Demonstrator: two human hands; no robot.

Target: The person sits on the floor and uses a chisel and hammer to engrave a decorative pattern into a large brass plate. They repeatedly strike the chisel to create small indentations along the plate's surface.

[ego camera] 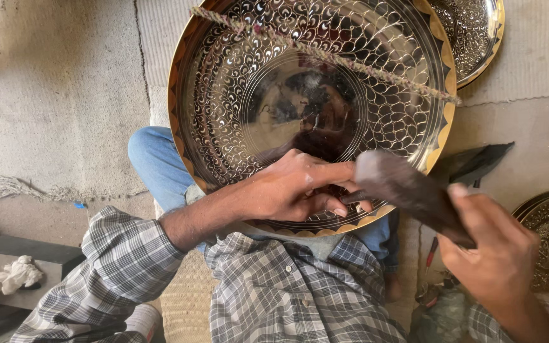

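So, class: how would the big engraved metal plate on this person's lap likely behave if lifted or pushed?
The engraved plate looks like rigid metal, so probably stiff. Its mirror-polished face may be slippery. Being wide and tilted on edge, steadied by the left hand, it would likely tip or slide if pushed.

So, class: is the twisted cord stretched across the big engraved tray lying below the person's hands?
No: the twisted cord crosses the upper part of the engraved tray, well above the left hand and right hand.
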